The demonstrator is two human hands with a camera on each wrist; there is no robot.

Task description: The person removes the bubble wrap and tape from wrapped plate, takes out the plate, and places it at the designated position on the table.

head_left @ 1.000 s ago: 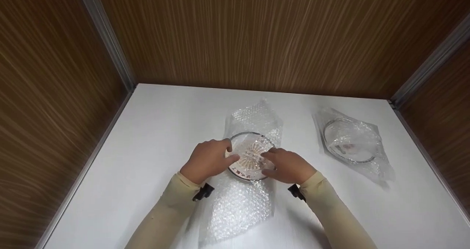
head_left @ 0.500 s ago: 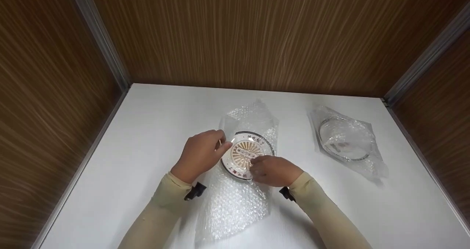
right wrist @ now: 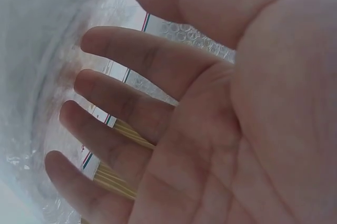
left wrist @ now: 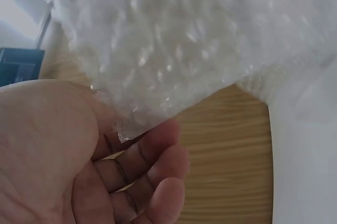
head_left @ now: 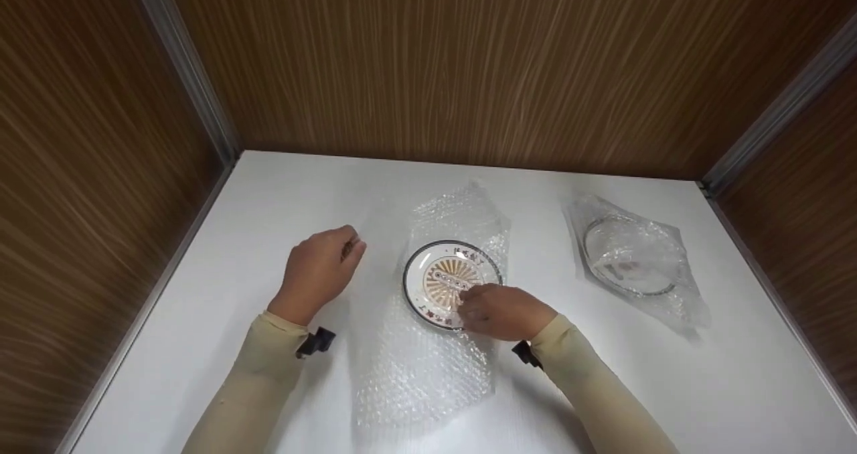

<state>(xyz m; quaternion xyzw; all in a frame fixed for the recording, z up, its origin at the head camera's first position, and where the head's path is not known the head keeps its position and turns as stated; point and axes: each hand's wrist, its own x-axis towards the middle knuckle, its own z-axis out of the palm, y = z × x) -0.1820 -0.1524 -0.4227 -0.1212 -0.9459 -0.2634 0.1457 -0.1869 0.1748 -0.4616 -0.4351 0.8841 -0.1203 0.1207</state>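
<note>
A white plate (head_left: 416,281) with a dark rim and a gold sunburst lies face up on a sheet of bubble wrap (head_left: 428,373) in the head view. To its left, my left hand (head_left: 318,270) pinches an edge of the wrap. The left wrist view has that bubbly sheet (left wrist: 174,40) hanging from between thumb and curled fingers. My right hand (head_left: 505,310) rests its fingertips on the plate's lower right part. In the right wrist view, the right hand's fingers (right wrist: 131,108) are spread and loosely bent, gripping nothing.
On the right of the white table (head_left: 281,199) lies a second plate (head_left: 629,256) inside bubble wrap. Wood-grain panels (head_left: 442,72) with metal corner posts stand at the back and both sides.
My left hand has gone left from the plate's rim, drawing a flap of wrap off the plate. My right hand slid left from the rim onto the plate's face, then stayed.
</note>
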